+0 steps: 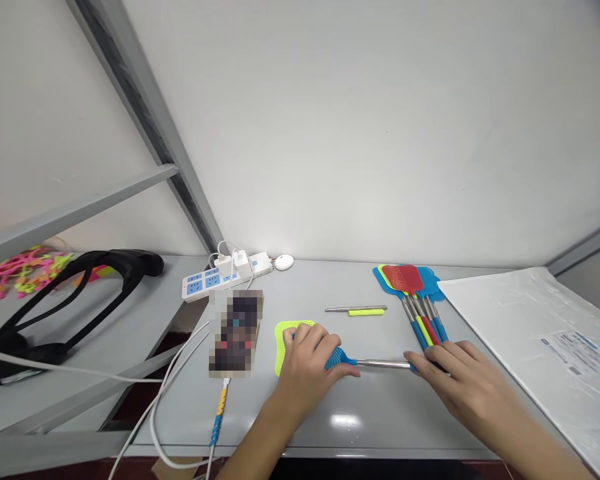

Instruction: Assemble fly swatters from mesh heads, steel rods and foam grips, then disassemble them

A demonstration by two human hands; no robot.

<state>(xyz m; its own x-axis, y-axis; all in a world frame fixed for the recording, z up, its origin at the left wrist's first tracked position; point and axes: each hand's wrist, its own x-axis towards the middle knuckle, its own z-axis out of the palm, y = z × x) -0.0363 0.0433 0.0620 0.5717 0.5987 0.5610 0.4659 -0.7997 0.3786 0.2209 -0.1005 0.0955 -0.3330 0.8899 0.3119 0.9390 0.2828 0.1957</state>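
Blue flyswatter (383,364) stretched left to right between the hands, left hand (307,360) wrapped over its mesh end, right hand (463,373) curled around its handle end, near side of tabletop (380,417).

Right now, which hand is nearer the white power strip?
Left: the left hand holds the blue fly swatter below and right of the power strip; the right hand, at the swatter's handle, is farther right.

The held swatter (371,363) has a perforated plastic head (336,359) and shiny metal shaft (387,364); the desk (360,397) looks smooth and glossy, the parcel (523,317) crinkled plastic.
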